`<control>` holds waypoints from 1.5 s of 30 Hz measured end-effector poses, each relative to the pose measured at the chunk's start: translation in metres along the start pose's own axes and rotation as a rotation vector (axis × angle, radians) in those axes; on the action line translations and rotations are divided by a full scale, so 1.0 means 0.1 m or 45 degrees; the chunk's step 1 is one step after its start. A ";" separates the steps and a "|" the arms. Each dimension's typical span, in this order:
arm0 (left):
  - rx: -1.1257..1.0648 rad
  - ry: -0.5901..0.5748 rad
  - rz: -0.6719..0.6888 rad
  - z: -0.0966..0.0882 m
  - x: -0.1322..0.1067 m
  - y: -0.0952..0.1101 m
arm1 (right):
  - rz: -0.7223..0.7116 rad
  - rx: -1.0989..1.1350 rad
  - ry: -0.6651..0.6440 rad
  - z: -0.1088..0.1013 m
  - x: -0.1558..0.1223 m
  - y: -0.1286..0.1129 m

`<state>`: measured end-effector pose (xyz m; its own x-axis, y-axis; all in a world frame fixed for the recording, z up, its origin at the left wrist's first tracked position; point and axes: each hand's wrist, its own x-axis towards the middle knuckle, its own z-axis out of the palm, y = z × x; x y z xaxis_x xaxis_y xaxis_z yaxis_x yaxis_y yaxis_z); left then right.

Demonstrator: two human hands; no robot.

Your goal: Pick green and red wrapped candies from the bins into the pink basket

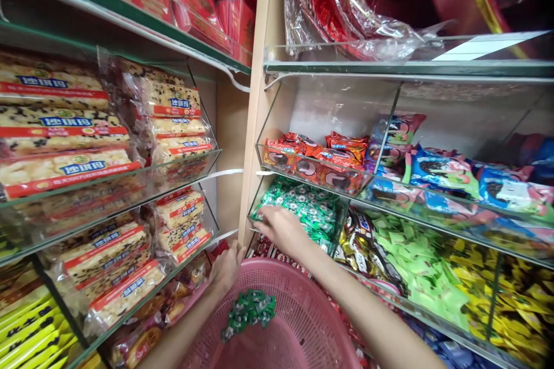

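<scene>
My right hand is at the front left corner of a glass compartment full of small green-wrapped candies. Its bent fingers look apart at the glass edge, and no candy shows in them. Beside the wooden post, my left hand has its fingers bent together near the far left rim of a pink plastic basket. What those fingers grip, if anything, is hidden. Inside the basket lies a small heap of green-wrapped candies.
Packaged sachima bars fill the left shelves. Red snack packs and blue packs lie above the candies. Light green candies and yellow candies are at right. Glass fronts and shelf edges surround my arms.
</scene>
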<state>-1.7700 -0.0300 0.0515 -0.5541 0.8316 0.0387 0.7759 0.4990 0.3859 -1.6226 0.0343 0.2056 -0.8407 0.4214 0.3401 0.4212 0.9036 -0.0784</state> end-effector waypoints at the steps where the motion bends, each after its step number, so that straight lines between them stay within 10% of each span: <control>1: -0.001 0.002 -0.003 0.00 0.00 0.00 | 0.053 -0.059 0.058 -0.06 0.08 0.06; 17: 0.007 0.008 -0.030 -0.01 0.00 0.01 | 0.269 -0.263 -0.066 0.05 0.41 0.26; 25: 0.005 -0.024 -0.073 -0.08 -0.04 0.07 | -0.014 0.039 0.210 -0.19 -0.03 -0.07; 32: 0.028 0.007 -0.004 -0.04 -0.03 0.02 | -0.131 0.262 -0.490 0.69 -0.44 -0.03; 45: 0.054 -0.003 -0.040 -0.06 -0.06 0.05 | -0.265 0.097 -0.556 1.49 -0.75 -0.44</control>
<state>-1.7652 -0.0337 0.0585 -0.5777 0.8159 0.0249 0.7703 0.5348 0.3472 -1.6291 -0.0252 0.0435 -0.9754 0.2095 -0.0680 0.2166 0.9682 -0.1248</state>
